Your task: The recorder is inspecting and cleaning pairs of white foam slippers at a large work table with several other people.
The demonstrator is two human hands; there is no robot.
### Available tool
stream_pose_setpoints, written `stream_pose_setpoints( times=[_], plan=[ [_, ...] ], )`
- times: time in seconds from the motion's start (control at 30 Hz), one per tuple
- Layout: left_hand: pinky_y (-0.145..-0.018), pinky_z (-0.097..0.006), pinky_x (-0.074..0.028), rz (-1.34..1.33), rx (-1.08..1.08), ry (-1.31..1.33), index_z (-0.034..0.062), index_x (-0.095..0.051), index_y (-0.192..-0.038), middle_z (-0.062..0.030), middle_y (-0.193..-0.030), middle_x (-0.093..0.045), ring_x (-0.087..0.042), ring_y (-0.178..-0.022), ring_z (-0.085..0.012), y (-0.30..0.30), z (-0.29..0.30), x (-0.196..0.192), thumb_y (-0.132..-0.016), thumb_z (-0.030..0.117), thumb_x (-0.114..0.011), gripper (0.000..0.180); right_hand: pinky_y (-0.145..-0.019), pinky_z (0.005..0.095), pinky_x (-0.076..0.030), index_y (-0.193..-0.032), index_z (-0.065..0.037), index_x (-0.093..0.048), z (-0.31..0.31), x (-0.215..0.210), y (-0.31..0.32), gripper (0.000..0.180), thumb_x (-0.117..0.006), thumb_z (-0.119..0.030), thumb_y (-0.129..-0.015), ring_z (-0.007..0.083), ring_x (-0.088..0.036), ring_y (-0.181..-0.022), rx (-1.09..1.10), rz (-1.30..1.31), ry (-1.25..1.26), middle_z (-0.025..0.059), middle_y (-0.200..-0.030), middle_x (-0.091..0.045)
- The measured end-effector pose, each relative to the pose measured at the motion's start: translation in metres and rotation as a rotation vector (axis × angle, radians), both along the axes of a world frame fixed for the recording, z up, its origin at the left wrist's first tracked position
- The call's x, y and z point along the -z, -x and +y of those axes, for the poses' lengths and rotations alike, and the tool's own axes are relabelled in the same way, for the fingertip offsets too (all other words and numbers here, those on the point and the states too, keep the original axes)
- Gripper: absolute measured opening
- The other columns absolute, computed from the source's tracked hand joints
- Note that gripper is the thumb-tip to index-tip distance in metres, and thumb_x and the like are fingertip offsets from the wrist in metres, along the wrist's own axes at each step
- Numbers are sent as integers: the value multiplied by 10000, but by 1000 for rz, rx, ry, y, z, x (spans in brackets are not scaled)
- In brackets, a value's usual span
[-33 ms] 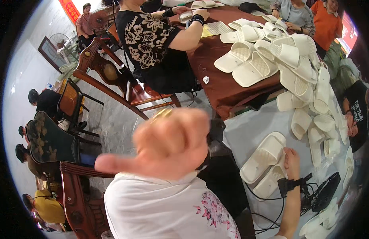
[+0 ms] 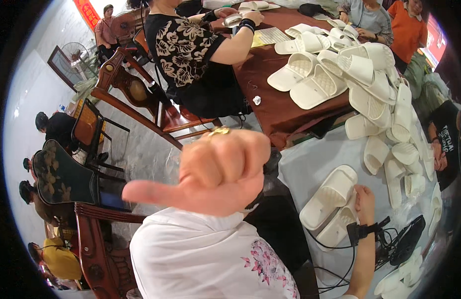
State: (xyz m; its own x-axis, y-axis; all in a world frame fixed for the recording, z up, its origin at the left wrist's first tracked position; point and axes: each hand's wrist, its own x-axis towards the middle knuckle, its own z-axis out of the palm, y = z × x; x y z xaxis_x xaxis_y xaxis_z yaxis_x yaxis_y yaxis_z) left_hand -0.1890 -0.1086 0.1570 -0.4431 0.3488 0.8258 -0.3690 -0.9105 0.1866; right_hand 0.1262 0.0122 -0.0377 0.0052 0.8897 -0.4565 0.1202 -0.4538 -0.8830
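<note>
Close up in the middle of the view, my left hand [image 2: 218, 172] is a fist with its thumb stretched out to the left. A gold ring is on one finger, and nothing shows inside the curled fingers. At the right, my right hand [image 2: 363, 203] grips the side of a cream slide slipper [image 2: 341, 225] on the pale table cover, its fingertips partly hidden. Against that one lies a matching slipper [image 2: 322, 204], sole down. A black strap with a small device [image 2: 365, 231] sits on my right wrist.
Many cream slippers [image 2: 370, 99] are heaped on the brown-covered table [image 2: 270, 114] and pale cloth [image 2: 300, 164]. Black cables [image 2: 385, 244] lie by my right forearm. A co-worker in a flowered black top [image 2: 185, 50] handles a slipper. Wooden chairs [image 2: 126, 89] stand left.
My left fist has moved slightly up and to the right, and it looks sharper now. My right hand and the slippers have stayed in place.
</note>
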Motion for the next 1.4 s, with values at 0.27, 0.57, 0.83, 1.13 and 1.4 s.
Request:
stream_pose_setpoints(
  times=[0.27, 0.57, 0.83, 1.13, 1.4],
  plan=[
    [-389, -275, -128, 191, 15, 122, 133, -267, -469, 21, -425, -302, -249, -355, -124, -11, 11, 8, -740, 759, -223, 684, -312, 188, -171, -782, -76, -548, -5, -7, 6, 104, -566, -174, -815, 7, -258, -372, 33, -106, -46, -92, -526, -359],
    [-851, -386, -403, 1234, 18, 741, -48, -452, -1152, -227, -1096, -527, -507, -1015, -338, -146, 146, 167, -838, 144, -508, 373, -772, 232, -406, -1019, 35, -567, -12, -8, 14, 250, -501, -141, -854, 119, -533, -868, 125, -138, -441, 67, -949, -597],
    [-630, -236, -464, 1227, 338, 893, -21, -530, -1099, -84, -799, -628, -597, -706, -123, -166, 155, 211, -845, 116, -512, 289, -554, 201, -385, -980, 2, -592, -36, -13, -3, 270, -523, -220, -842, 59, -494, -661, 241, -154, -293, 12, -829, -593],
    [-660, -247, -477, 764, 631, 1128, -22, -521, -1097, -94, -902, -629, -609, -769, -149, -151, 170, 200, -861, 128, -483, 281, -494, 205, -351, -944, 3, -523, -109, -25, -3, 275, -360, -218, -927, 74, -406, -544, 73, 184, -190, -14, -616, -405],
    [-615, -248, -443, 706, 179, 952, 38, -609, -977, -28, -743, -598, -531, -638, -91, -151, 178, 195, -869, 228, -502, 243, -636, 240, -446, -1076, -50, -501, -113, -7, 0, 268, -434, -252, -913, 100, -510, -655, 306, 441, -67, -5, -714, -506]
  ],
)
